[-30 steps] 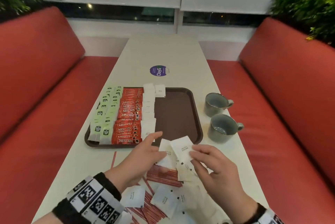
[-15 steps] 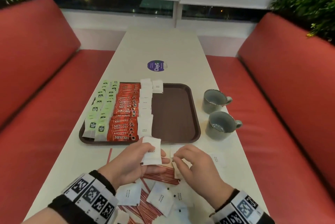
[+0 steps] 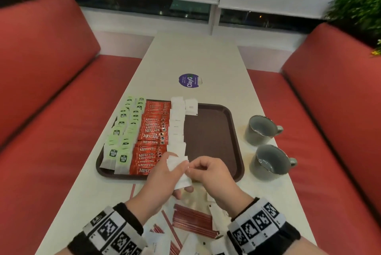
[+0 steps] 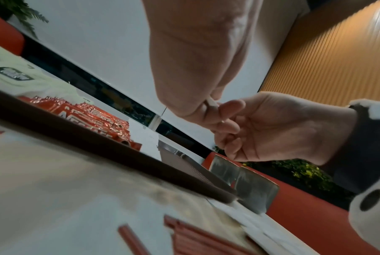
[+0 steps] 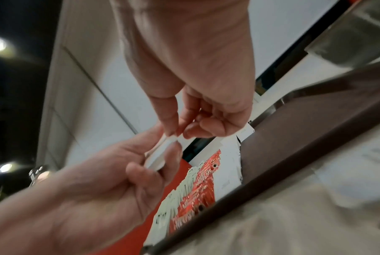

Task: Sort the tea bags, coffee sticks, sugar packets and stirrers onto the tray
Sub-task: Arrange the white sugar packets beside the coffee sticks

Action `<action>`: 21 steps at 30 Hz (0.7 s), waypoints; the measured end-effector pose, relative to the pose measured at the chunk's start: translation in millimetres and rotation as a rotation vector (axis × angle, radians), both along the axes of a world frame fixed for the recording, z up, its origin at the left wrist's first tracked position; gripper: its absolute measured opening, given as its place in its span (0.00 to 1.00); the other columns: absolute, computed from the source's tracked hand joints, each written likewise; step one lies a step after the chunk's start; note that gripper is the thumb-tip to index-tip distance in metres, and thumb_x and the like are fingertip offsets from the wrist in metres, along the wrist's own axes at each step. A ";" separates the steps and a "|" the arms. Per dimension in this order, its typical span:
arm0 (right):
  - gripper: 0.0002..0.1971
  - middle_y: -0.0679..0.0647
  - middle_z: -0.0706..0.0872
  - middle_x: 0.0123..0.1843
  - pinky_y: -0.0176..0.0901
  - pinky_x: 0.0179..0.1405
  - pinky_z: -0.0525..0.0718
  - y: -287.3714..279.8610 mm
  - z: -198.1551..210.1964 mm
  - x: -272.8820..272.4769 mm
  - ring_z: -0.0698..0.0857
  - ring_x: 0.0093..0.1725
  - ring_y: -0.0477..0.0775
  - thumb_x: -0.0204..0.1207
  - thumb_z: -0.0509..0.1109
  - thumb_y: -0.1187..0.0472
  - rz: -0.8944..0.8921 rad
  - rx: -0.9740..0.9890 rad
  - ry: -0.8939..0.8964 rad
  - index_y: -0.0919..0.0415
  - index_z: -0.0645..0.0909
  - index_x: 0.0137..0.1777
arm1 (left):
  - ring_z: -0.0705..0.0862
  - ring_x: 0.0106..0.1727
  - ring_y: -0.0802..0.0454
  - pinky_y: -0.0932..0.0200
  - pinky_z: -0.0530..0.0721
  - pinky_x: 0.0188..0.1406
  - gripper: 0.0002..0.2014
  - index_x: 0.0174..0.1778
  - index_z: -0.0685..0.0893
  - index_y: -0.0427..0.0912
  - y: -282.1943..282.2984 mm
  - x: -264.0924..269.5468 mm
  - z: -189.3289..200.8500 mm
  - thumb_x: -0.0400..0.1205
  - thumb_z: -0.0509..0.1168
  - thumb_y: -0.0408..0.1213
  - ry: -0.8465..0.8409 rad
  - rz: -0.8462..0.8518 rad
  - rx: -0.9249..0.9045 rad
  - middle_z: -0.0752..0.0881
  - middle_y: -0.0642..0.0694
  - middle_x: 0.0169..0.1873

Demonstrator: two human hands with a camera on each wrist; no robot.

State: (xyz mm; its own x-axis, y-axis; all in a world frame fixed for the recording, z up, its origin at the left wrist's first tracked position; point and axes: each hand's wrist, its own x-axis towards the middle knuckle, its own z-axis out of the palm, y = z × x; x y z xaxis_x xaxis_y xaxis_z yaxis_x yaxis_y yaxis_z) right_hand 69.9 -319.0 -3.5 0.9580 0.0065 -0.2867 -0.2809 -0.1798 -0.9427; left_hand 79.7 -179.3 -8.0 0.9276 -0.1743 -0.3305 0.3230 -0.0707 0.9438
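The brown tray (image 3: 208, 141) holds rows of green tea bags (image 3: 123, 135), red coffee sticks (image 3: 151, 137) and a column of white sugar packets (image 3: 177, 126). Just above the tray's near edge, my left hand (image 3: 162, 174) grips a small stack of white sugar packets (image 3: 175, 162) between thumb and fingers. My right hand (image 3: 199, 169) pinches the stack's upper corner. The right wrist view shows the packets (image 5: 158, 155) on edge between the fingers of my left hand (image 5: 108, 181) and right hand (image 5: 178, 132). Red stirrers (image 3: 191, 221) and loose sugar packets (image 3: 191, 242) lie on the table below my wrists.
Two grey mugs (image 3: 261, 131) (image 3: 272, 162) stand to the right of the tray. The tray's right half is bare. A round purple sticker (image 3: 189, 80) marks the white table (image 3: 195, 56) farther back. Red bench seats (image 3: 51, 131) flank both sides.
Both hands have risen from the loose pile toward the tray's near edge. The right hand, which was on the table's packets, now pinches the stack held by the left hand.
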 end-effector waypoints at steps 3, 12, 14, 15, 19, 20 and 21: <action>0.11 0.52 0.80 0.23 0.34 0.22 0.73 -1.3 4.8 38.0 0.75 0.21 0.45 0.75 0.71 0.71 -0.010 0.120 0.076 0.62 0.82 0.32 | 0.89 0.32 0.40 0.61 0.73 0.16 0.09 0.58 0.74 0.48 6.5 22.7 2.8 0.84 0.60 0.45 0.036 0.045 -0.058 0.88 0.38 0.41; 0.11 0.56 0.80 0.29 0.43 0.29 0.79 -37.7 -22.4 209.6 0.77 0.28 0.53 0.73 0.69 0.72 -0.317 -0.170 0.059 0.59 0.78 0.33 | 0.91 0.37 0.37 0.56 0.86 0.22 0.13 0.63 0.75 0.43 41.2 66.4 -6.2 0.88 0.48 0.35 0.136 0.348 -0.329 0.88 0.35 0.48; 0.13 0.54 0.80 0.31 0.48 0.42 0.83 -43.2 -32.7 233.1 0.79 0.30 0.52 0.76 0.67 0.69 -0.233 -0.265 0.100 0.56 0.75 0.32 | 0.91 0.39 0.38 0.54 0.88 0.26 0.13 0.66 0.73 0.43 44.8 69.3 -10.0 0.88 0.48 0.34 0.134 0.356 -0.328 0.88 0.35 0.49; 0.13 0.52 0.80 0.32 0.48 0.47 0.84 -45.1 -36.2 241.9 0.79 0.32 0.50 0.78 0.66 0.67 -0.184 -0.297 0.127 0.55 0.74 0.32 | 0.91 0.39 0.38 0.54 0.88 0.27 0.13 0.66 0.73 0.43 45.8 70.0 -11.8 0.88 0.48 0.34 0.127 0.352 -0.321 0.88 0.35 0.48; 0.12 0.51 0.81 0.36 0.43 0.44 0.85 -49.6 -46.5 262.1 0.82 0.35 0.48 0.78 0.67 0.65 -0.136 -0.285 0.195 0.53 0.74 0.35 | 0.91 0.41 0.38 0.52 0.88 0.30 0.14 0.68 0.73 0.44 46.6 70.1 -19.2 0.89 0.49 0.34 0.102 0.340 -0.288 0.88 0.36 0.48; 0.11 0.51 0.82 0.38 0.41 0.40 0.85 -50.0 -48.7 263.7 0.83 0.36 0.49 0.78 0.67 0.65 -0.133 -0.278 0.206 0.52 0.75 0.36 | 0.91 0.41 0.38 0.51 0.88 0.32 0.14 0.68 0.73 0.44 45.9 70.0 -20.5 0.89 0.49 0.34 0.101 0.336 -0.283 0.88 0.37 0.49; 0.10 0.51 0.82 0.39 0.40 0.39 0.85 -49.9 -50.9 265.0 0.84 0.37 0.49 0.78 0.67 0.65 -0.130 -0.278 0.214 0.52 0.75 0.37 | 0.91 0.41 0.37 0.50 0.88 0.33 0.14 0.68 0.73 0.44 45.3 70.0 -21.9 0.89 0.49 0.34 0.103 0.338 -0.281 0.88 0.37 0.49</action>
State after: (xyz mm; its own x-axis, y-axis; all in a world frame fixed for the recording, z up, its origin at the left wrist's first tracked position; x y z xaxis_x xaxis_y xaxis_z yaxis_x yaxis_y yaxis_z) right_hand 335.0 -368.9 -54.4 0.8640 -0.2175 -0.4540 -0.5034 -0.3706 -0.7805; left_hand 149.8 -134.0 -29.8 0.9124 0.0363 -0.4076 0.3777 0.3089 0.8729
